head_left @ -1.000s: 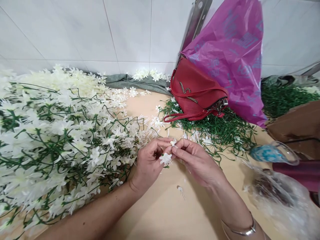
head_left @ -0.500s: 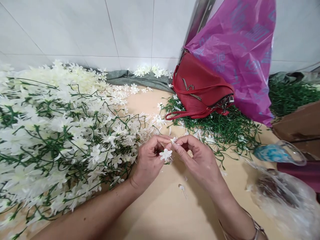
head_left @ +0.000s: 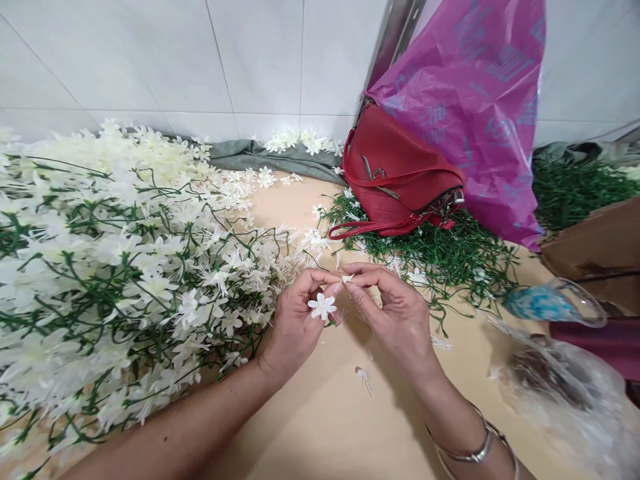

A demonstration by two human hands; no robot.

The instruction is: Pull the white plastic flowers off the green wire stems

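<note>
Near the middle of the view, my left hand (head_left: 300,320) is closed on a small artificial flower stem. Its white bloom (head_left: 322,306) hangs in front of the fingers, with fine stamens beside it. My right hand (head_left: 395,313) pinches a small white blossom (head_left: 347,280) between thumb and forefinger, against the fingertips of my left hand. The stem inside the left palm is mostly hidden. To the left lies a large heap of white flowers (head_left: 150,287) on green stems. A loose stamen piece (head_left: 364,377) rests on the tabletop (head_left: 320,427) below my hands.
A red handbag (head_left: 400,173) sits on green stems (head_left: 440,260) at the back, beside a purple plastic bag (head_left: 495,120). On the right are a blue-and-white item (head_left: 540,303), a clear plastic bag (head_left: 575,413) and a cardboard box (head_left: 595,240). A tiled wall (head_left: 265,60) stands behind.
The white bloom at my left hand has shifted slightly left. My right fingers have closed further over the small blossom at the fingertips, and more of the right wrist's bangles shows.
</note>
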